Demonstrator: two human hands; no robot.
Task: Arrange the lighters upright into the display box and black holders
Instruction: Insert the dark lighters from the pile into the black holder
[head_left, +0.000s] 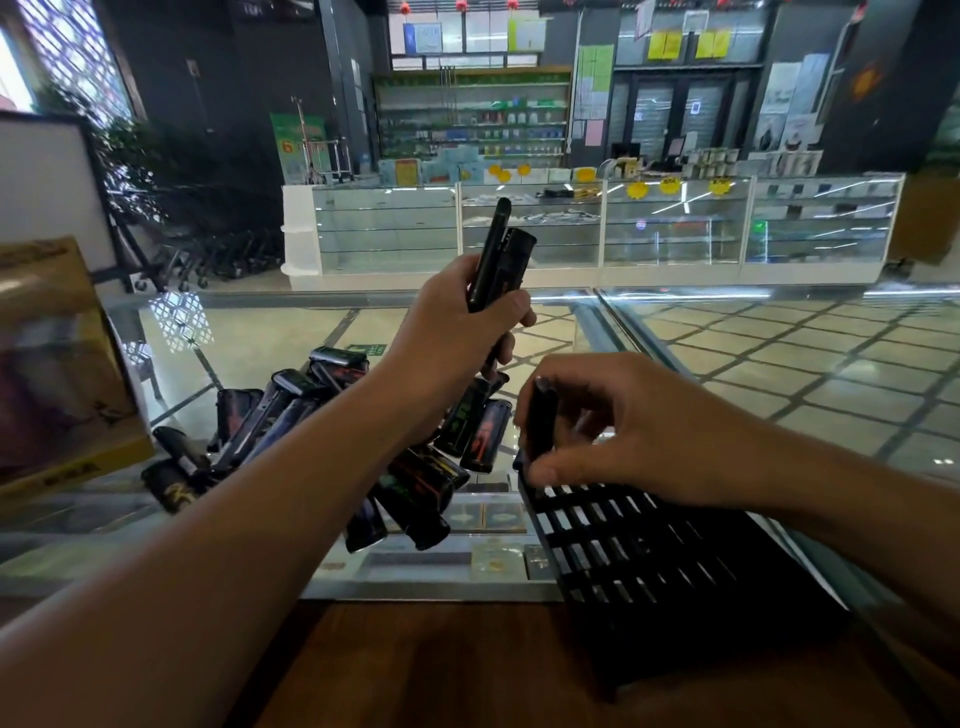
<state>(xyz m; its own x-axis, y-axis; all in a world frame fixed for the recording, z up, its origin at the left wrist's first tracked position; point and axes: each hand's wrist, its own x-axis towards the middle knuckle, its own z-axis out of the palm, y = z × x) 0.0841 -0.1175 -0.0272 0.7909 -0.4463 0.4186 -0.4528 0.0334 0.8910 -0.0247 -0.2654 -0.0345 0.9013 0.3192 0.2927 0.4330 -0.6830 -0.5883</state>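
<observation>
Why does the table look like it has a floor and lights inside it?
Head view: the glass counter mirrors the tiled pattern and bright strip lights, so glare hides what's underneath; the wide lens bends the edges, and the box at the left is blurry.

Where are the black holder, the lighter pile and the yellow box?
black holder (649, 551), head view, on its slotted top grid.
lighter pile (415, 483), head view, on a lighter lying near the pile's middle.
yellow box (57, 364), head view, on its front face.
</observation>
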